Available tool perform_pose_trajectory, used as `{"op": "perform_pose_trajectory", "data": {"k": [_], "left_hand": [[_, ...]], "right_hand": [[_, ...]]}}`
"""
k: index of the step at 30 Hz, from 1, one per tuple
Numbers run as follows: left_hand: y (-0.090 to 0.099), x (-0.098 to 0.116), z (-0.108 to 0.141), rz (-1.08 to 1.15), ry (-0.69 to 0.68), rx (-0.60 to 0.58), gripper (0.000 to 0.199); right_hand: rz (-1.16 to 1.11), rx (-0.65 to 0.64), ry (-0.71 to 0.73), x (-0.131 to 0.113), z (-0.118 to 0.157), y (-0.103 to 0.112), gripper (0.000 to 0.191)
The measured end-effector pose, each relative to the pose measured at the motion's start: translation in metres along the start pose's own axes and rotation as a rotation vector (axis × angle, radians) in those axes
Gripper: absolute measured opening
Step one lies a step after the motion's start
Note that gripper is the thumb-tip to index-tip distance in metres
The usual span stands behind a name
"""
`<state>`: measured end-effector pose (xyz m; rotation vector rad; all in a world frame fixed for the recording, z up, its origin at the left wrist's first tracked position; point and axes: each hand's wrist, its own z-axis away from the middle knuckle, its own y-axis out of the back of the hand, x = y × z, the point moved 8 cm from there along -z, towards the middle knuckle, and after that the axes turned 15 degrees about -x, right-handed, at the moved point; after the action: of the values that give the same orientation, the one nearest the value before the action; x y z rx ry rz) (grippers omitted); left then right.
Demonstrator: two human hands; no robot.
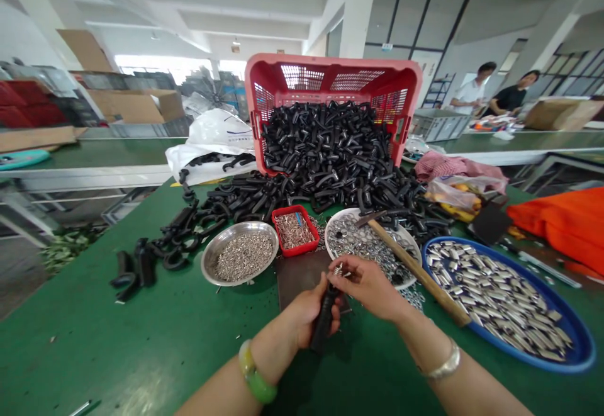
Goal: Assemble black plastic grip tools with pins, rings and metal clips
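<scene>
A handle (pixel 322 326) is between my fingers (pixel 335 325), over the mat (pixel 292 281) on the bench (pixel 155 328). Ahead of me, left to right: a bowl (pixel 211 265), a tray (pixel 301 250), a plate (pixel 329 249) and a tub (pixel 587 347), a hammer (pixel 399 252) reaching from plate to tub. Behind, parts (pixel 325 145) heap in and before a crate (pixel 330 62), a sack (pixel 212 136) apparently to its left.

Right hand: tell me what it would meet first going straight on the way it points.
Most likely the black ribbed handle held in the left hand, though depth there is unclear.
</scene>
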<state>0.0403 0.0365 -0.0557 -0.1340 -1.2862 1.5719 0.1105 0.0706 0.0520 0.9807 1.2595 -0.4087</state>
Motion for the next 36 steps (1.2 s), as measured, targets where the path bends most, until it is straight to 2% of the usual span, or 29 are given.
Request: {"op": "perform_pose_trajectory", "data": {"k": [3, 5, 8, 11, 13, 15, 17, 19, 21, 23, 26, 28, 30, 34, 36], "left_hand": [[0.001, -0.003, 0.007, -0.101, 0.061, -0.017, 0.047], [-0.006, -0.005, 0.01, -0.081, 0.093, -0.114, 0.045], [-0.02, -0.011, 0.012, 0.124, 0.162, -0.301, 0.044], [-0.024, -0.014, 0.013, 0.316, 0.219, -0.366, 0.046], [-0.021, -0.012, 0.013, 0.377, 0.202, -0.355, 0.043], [-0.017, -0.004, 0.012, 0.413, 0.118, -0.33, 0.039], [-0.014, 0.004, 0.012, 0.437, 0.016, -0.303, 0.037], [-0.013, 0.009, 0.011, 0.465, -0.049, -0.28, 0.034], [-0.014, 0.008, 0.008, 0.499, -0.064, -0.263, 0.03], [-0.016, 0.004, 0.005, 0.52, -0.047, -0.243, 0.029], [-0.013, 0.0, 0.001, 0.463, -0.052, -0.159, 0.031], [-0.008, 0.001, 0.001, 0.39, -0.084, -0.095, 0.031], [-0.006, 0.002, 0.001, 0.32, -0.089, -0.074, 0.031], [-0.006, -0.003, 0.0, 0.274, -0.025, -0.085, 0.035], [-0.004, -0.005, 0.001, 0.274, -0.01, -0.052, 0.036]], "right_hand": [[-0.095, -0.071, -0.061, 0.015, 0.001, -0.003, 0.024], [-0.161, -0.109, -0.103, 0.028, 0.001, -0.007, 0.026], [-0.202, -0.124, -0.148, 0.043, 0.001, -0.01, 0.028], [-0.063, -0.08, -0.21, 0.051, 0.001, 0.003, 0.032], [0.184, 0.027, -0.232, 0.047, 0.007, 0.027, 0.032], [0.498, 0.098, -0.253, 0.039, 0.019, 0.049, 0.026], [0.768, 0.03, -0.319, 0.04, 0.035, 0.056, 0.018], [0.91, -0.096, -0.39, 0.051, 0.051, 0.051, 0.017], [0.95, -0.147, -0.422, 0.063, 0.064, 0.042, 0.025], [0.959, -0.127, -0.431, 0.073, 0.07, 0.037, 0.029], [0.964, -0.027, -0.393, 0.076, 0.066, 0.039, 0.025], [0.944, 0.084, -0.334, 0.069, 0.057, 0.048, 0.026], [0.928, 0.13, -0.317, 0.064, 0.045, 0.055, 0.026], [0.912, -0.034, -0.369, 0.07, 0.018, 0.054, 0.018], [0.902, -0.06, -0.373, 0.074, 0.011, 0.055, 0.015]]}}
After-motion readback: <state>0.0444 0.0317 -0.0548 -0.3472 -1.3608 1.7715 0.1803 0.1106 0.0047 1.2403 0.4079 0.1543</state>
